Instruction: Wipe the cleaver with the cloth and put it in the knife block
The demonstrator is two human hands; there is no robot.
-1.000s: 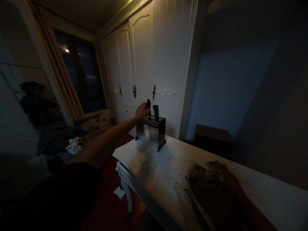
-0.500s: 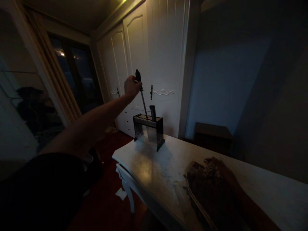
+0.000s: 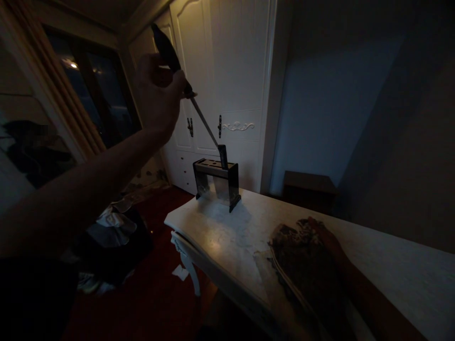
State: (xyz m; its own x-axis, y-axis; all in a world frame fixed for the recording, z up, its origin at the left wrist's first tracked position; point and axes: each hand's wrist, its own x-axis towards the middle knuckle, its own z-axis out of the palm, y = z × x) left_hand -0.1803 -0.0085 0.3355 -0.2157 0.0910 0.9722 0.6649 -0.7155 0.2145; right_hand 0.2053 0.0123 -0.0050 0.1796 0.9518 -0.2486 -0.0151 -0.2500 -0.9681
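My left hand (image 3: 165,92) pinches the black handle of a honing steel (image 3: 204,121) and holds it up and tilted. The rod's lower end appears just above a black knife handle (image 3: 222,157); whether they touch I cannot tell. That handle stands in a knife block (image 3: 217,174) with dark side panels and a see-through front, on the white table (image 3: 213,232). In the right foreground my right hand (image 3: 327,241) is closed on the far edge of a dark brown cloth (image 3: 305,279) with a pale border. The fingers are partly lost in shadow.
Behind the table rise white wardrobe doors (image 3: 238,76). A dark low cabinet (image 3: 309,182) stands by the wall. Clothes (image 3: 113,225) are heaped left of the table, and a white scrap (image 3: 180,272) lies on the red floor. Another person (image 3: 33,151) appears at far left.
My left hand has drawn the honing steel up out of the knife block, moving it left and closer to me. My right hand stays on the cloth. The view has shifted slightly.
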